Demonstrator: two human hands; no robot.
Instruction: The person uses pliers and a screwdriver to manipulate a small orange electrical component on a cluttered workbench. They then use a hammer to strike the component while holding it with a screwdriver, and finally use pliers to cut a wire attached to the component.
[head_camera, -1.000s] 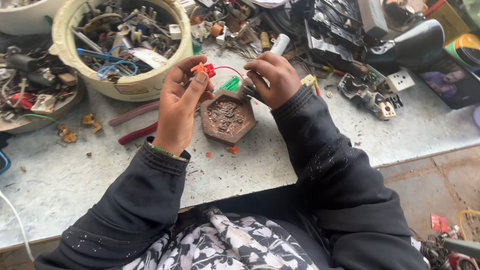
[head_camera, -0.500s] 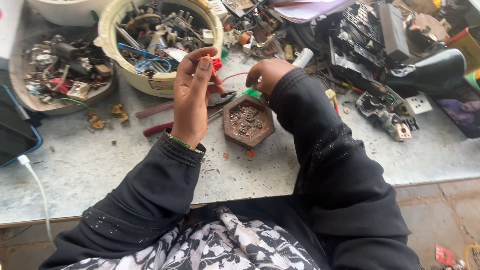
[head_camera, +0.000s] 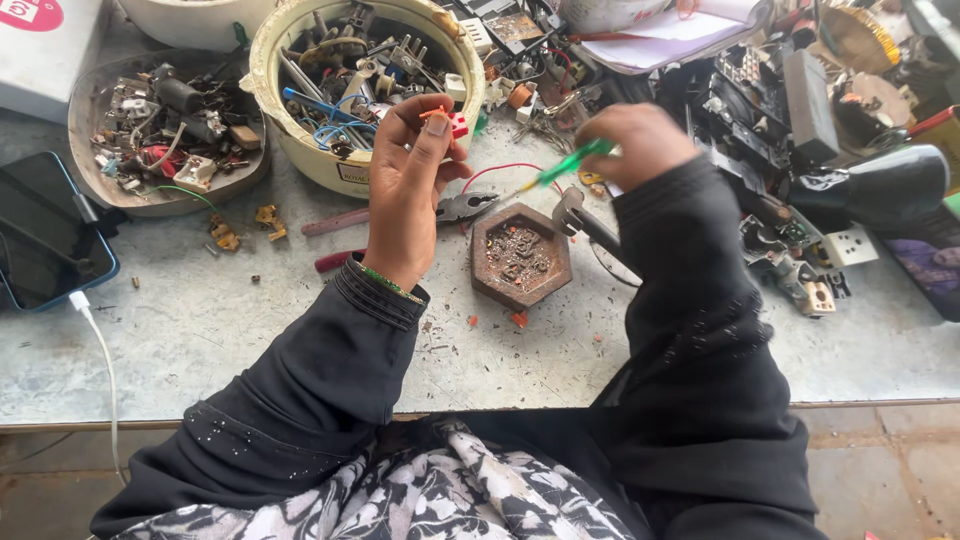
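While the grey worktop (head_camera: 200, 330) is stretching across the whole view, littered with small chips and scraps, 2 black-sleeved arms are reaching over it from the near edge. A cream plastic tub (head_camera: 268, 90) is sitting at the far side, packed with metal parts and blue wires, and a shallow brown dish (head_camera: 90, 190) of mixed components is lying just left of it. A dark heap of broken electrical fittings (head_camera: 800, 110) is crowding the far right, with a white socket piece (head_camera: 850, 245) lying at its near edge. A phone (head_camera: 45, 235) is resting at the left edge with a white cable (head_camera: 100, 350) trailing off the table. Between the arms, a rusty 6-sided block (head_camera: 520, 258) is sitting on the worktop, and red-handled pliers (head_camera: 400, 212) are lying just behind it.

The left hand (head_camera: 410, 195) is lifting above the table with thumb and fingertips pressing together, pinching a small red part (head_camera: 455, 122) at the top of the hand, in front of the tub's rim. A thin red wire (head_camera: 500, 170) is curving beside it. The right hand (head_camera: 640, 140) is curling closed around a green-handled screwdriver (head_camera: 565, 163), whose tip is pointing left toward the red part, near it but not touching. Below the table edge, tiled floor (head_camera: 880, 460) is showing.
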